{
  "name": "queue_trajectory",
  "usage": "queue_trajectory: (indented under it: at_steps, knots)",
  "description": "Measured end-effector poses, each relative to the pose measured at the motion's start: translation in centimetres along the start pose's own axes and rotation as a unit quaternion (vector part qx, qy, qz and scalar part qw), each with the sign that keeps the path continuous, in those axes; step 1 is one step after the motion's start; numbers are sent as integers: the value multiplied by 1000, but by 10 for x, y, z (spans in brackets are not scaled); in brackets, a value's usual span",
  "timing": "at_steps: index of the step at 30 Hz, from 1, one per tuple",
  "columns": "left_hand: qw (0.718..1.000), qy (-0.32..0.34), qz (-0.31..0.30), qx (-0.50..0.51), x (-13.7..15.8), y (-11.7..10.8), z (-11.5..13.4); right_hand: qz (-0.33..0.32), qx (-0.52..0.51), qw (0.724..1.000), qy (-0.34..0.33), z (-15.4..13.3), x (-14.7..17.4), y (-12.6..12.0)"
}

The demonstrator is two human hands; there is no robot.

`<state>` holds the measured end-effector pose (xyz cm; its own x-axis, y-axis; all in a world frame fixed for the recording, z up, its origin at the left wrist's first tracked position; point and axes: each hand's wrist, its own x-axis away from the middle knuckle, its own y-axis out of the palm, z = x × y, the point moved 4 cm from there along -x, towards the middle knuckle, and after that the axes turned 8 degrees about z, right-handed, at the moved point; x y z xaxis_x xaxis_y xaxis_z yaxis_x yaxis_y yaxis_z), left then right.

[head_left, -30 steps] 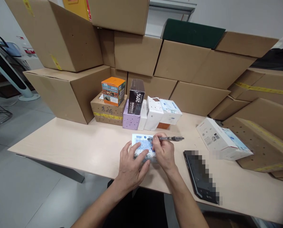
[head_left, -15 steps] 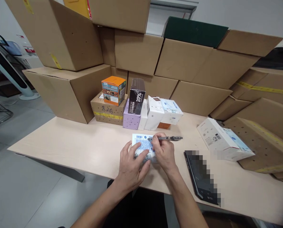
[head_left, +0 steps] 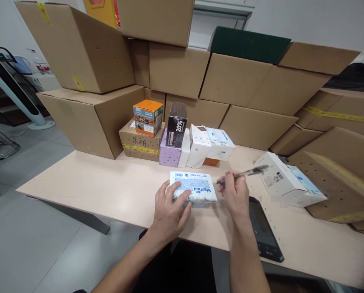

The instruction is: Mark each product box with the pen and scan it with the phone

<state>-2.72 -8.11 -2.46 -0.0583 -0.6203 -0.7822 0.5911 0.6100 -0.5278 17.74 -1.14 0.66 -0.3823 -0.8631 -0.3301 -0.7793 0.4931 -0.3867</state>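
Note:
A white and blue tissue pack [head_left: 197, 185] marked "Manhua" lies flat on the table before me. My left hand [head_left: 171, 203] grips its left end, fingers spread over the top and thumb at the near side. To the right of the pack, my right hand [head_left: 235, 193] is closed around a pen [head_left: 244, 174]. The pen's tip points left towards the pack, apart from it, and its far end is blurred. A dark tablet [head_left: 266, 234] lies on the table partly behind my right forearm.
Small boxes stand along the back, among them an orange box [head_left: 148, 118], a black box [head_left: 176, 126] and a purple box [head_left: 169, 154]. Large cardboard boxes [head_left: 258, 126] are stacked behind. A white carton [head_left: 279, 179] sits at right. The table's edge [head_left: 123, 214] is close to me.
My right hand has moved right with the pen, off the tissue pack, uncovering its right side. My left hand stays on the pack. The view has shifted slightly.

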Motion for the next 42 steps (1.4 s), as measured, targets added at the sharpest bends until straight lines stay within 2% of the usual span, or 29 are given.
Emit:
queue_trajectory:
  at_steps: [3,6,9,13,16,18,20,22,23,25,28,31,34,37,39,40,42]
  knots:
    - [1000,-1,-1,-6,1,1,0,-99,179,979,-20,18,1,-8]
    - [1000,3,1,-8,1,2,-1,-155,229,961,-27,30,6,-6]
    - [1000,4,1,-7,2,3,-1,-165,288,942,-36,33,7,4]
    - [1000,6,1,-5,2,3,-1,-153,351,923,-43,28,6,12]
    - [1000,4,4,-11,3,3,-1,-134,369,918,-52,22,13,6]
    - [1000,4,9,-17,3,3,-1,-82,376,921,-68,18,23,-9]
    - [1000,3,14,-23,3,4,-1,1,389,916,-98,16,37,-31]
    - [999,1,16,-32,3,5,-1,63,422,897,-114,21,53,-56]
    - [999,-3,15,-39,2,6,-2,77,445,887,-94,29,59,-68]
    - [998,-15,13,-56,0,9,-2,81,481,872,-32,48,71,-88]
    - [996,-32,17,-81,-5,14,-2,31,491,870,44,78,81,-101]
    - [994,-40,23,-98,-9,18,-1,-1,479,876,55,94,84,-101]
    - [994,-39,32,-101,-10,17,0,24,488,872,34,94,83,-99]
    - [994,-15,92,-52,-5,8,2,38,492,869,26,90,82,-97]
    - [992,16,127,25,1,2,6,46,485,873,21,88,81,-97]
    - [989,24,122,77,4,1,10,52,479,876,19,87,80,-97]
    - [978,-11,62,198,10,5,17,64,459,886,15,85,79,-94]
